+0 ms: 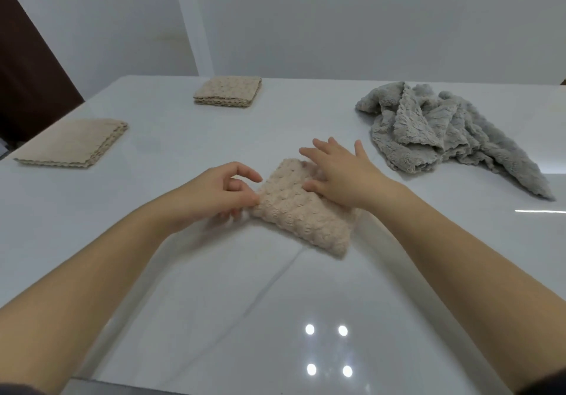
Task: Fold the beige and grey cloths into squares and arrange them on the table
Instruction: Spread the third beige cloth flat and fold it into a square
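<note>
A folded beige bubble-textured cloth lies in the middle of the white table. My right hand rests flat on its far part with fingers spread. My left hand is at the cloth's left edge, thumb and fingers curled and pinching that edge. A pile of crumpled grey cloths lies at the right, apart from both hands. Two stacks of folded beige squares sit further off: one at the left, one at the back.
The table's left edge runs close by the left stack, with a dark brown panel behind it. A white wall stands behind the table. Ceiling lights glare on the glossy near surface.
</note>
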Available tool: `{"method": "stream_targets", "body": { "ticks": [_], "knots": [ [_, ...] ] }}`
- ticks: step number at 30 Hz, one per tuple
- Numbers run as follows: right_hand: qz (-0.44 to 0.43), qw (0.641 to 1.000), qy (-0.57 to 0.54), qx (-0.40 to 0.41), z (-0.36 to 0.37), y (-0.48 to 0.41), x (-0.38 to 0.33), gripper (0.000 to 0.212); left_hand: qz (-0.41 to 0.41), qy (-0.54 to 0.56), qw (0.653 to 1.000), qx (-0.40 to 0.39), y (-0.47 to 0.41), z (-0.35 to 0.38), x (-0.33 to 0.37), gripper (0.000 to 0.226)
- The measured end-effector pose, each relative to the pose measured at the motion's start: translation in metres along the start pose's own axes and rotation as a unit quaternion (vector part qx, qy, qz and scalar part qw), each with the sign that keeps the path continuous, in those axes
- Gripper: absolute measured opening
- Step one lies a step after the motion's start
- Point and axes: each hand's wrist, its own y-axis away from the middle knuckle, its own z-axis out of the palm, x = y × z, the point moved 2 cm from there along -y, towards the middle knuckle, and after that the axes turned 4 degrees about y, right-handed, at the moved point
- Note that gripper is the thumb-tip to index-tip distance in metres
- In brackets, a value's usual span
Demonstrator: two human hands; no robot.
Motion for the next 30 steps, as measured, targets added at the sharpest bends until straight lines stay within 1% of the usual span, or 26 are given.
{"method": "stream_targets", "body": {
  "ticks": [2, 5, 7, 9, 10, 14, 21, 23, 24, 25, 27, 28, 29, 30],
  "knots": [
    [0.002, 1.000, -0.017, 0.016, 0.001, -0.001, -0.008, 0.056, -0.024, 0.061, 0.998, -0.001, 0.002, 0.008, -0.002, 0.036],
    [0.037, 0.996, -0.082, 0.027, 0.015, 0.003, -0.017, 0.052, -0.053, 0.122, 0.991, 0.021, -0.003, 0.014, -0.002, 0.033],
    [0.053, 0.994, -0.088, 0.036, 0.025, 0.007, -0.017, 0.053, -0.086, 0.129, 0.988, -0.005, -0.007, 0.018, -0.002, 0.027],
    [0.054, 0.993, -0.084, 0.059, 0.030, 0.008, -0.016, 0.054, -0.115, 0.098, 0.988, -0.044, -0.007, 0.022, -0.004, 0.025],
    [0.050, 0.992, -0.088, 0.072, 0.031, 0.007, -0.016, 0.054, -0.121, 0.085, 0.988, -0.047, -0.006, 0.022, -0.005, 0.026],
    [0.009, 0.989, -0.109, 0.101, 0.030, -0.003, -0.022, 0.052, -0.103, 0.079, 0.992, 0.004, -0.001, 0.013, -0.009, 0.030],
    [-0.086, 0.984, -0.131, 0.085, 0.026, -0.029, -0.040, 0.049, -0.089, 0.104, 0.987, 0.085, 0.014, 0.002, -0.024, 0.044],
    [-0.110, 0.977, -0.164, 0.086, 0.025, -0.029, -0.040, 0.047, -0.086, 0.071, 0.987, 0.119, 0.018, 0.000, -0.021, 0.044],
    [-0.117, 0.970, -0.193, 0.094, 0.025, -0.027, -0.039, 0.045, -0.074, 0.031, 0.986, 0.147, 0.019, -0.002, -0.018, 0.042],
    [-0.116, 0.961, -0.227, 0.108, 0.023, -0.025, -0.037, 0.044, -0.051, -0.026, 0.981, 0.185, 0.020, -0.004, -0.014, 0.039],
    [-0.099, 0.946, -0.272, 0.149, 0.019, -0.019, -0.030, 0.040, 0.024, -0.141, 0.953, 0.265, 0.017, -0.005, 0.000, 0.033],
    [-0.094, 0.944, -0.267, 0.169, 0.018, -0.016, -0.027, 0.039, 0.066, -0.178, 0.940, 0.283, 0.013, -0.001, 0.009, 0.033],
    [-0.092, 0.944, -0.258, 0.184, 0.016, -0.014, -0.025, 0.040, 0.103, -0.211, 0.931, 0.280, 0.007, 0.004, 0.017, 0.035],
    [-0.089, 0.943, -0.254, 0.196, 0.015, -0.010, -0.022, 0.040, 0.129, -0.248, 0.925, 0.258, -0.002, 0.012, 0.023, 0.040]
  ]
}}
